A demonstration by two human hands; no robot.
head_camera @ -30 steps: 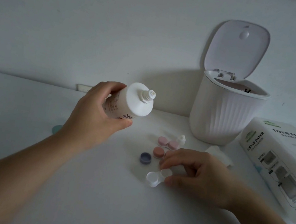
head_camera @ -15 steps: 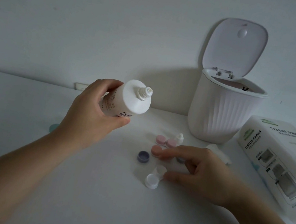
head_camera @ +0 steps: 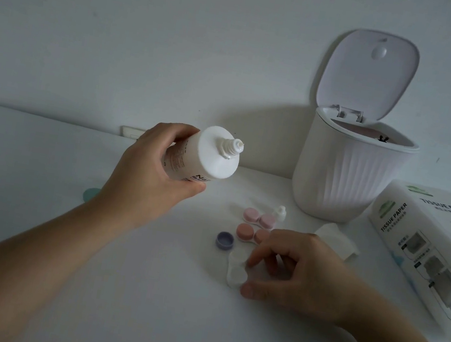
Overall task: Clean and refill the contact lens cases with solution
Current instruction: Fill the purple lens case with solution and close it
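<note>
My left hand [head_camera: 148, 177] grips a white solution bottle [head_camera: 204, 155], held on its side above the table with its uncapped nozzle pointing right. My right hand [head_camera: 295, 273] holds a white contact lens case [head_camera: 235, 270] on the table between thumb and fingers, both wells uncovered. A purple cap [head_camera: 224, 240] lies just left of it. Behind are a salmon-capped case [head_camera: 250, 231], partly hidden by my fingers, and a pink-capped case [head_camera: 258, 217]. A small white bottle cap [head_camera: 280, 212] stands beside the pink case.
A white ribbed bin [head_camera: 348, 172] with its lid up stands at the back right. A tissue paper pack [head_camera: 429, 256] lies at the right edge, with a crumpled tissue [head_camera: 337, 240] near it. A teal round thing [head_camera: 90, 194] peeks out behind my left wrist.
My right hand has drawn back from the salmon case and closed round the white case again, which has turned more upright in view. The bottle has stayed almost still.
</note>
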